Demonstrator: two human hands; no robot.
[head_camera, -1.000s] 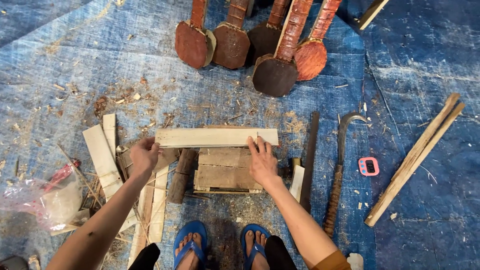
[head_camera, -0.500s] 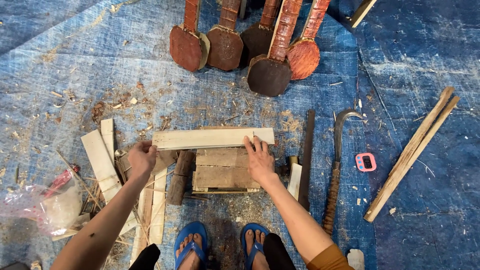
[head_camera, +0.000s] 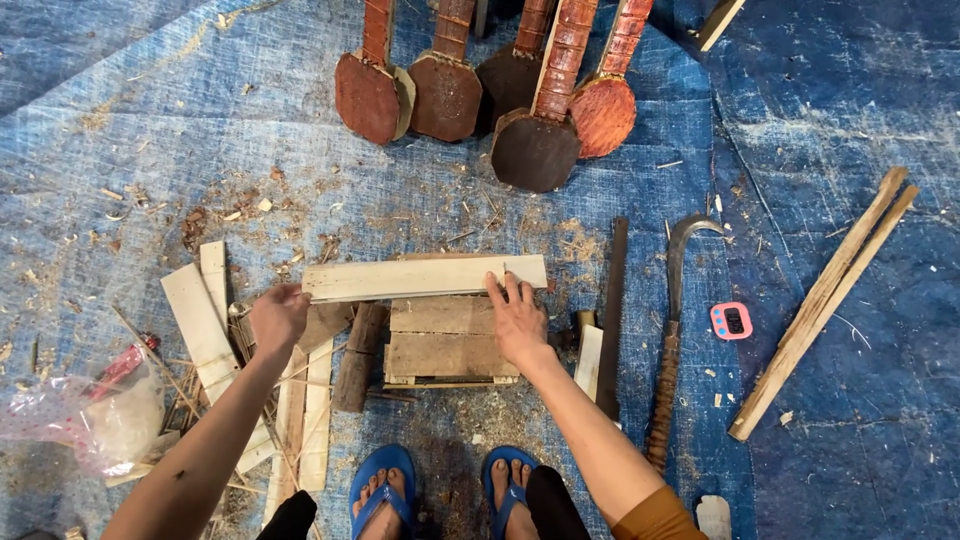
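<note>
Two bare hands steady one pale wooden slat (head_camera: 425, 277) across the far edge of a small block of stacked boards (head_camera: 445, 340), seen from the head camera. The left hand (head_camera: 277, 316) has its fingers curled around the slat's left end, which overhangs the block, so the grip appears to keep that unsupported end level. The right hand (head_camera: 519, 322) lies flat, fingers spread narrow and pressed down on the slat near its right end, seemingly pinning it against the block beneath.

Just beyond the right fingertips the blue tarp (head_camera: 150, 130) is strewn with wood chips. To the right of that hand lie a dark flat bar (head_camera: 612, 300), a curved sickle-like blade on a wrapped handle (head_camera: 668, 340), and a small pink device (head_camera: 731, 320); long sticks (head_camera: 825, 300) lie well apart. Left of the left fingers sit loose pale slats (head_camera: 200, 320). Far beyond both hands, five carved reddish-brown instrument bodies (head_camera: 530, 140) fan out.
</note>
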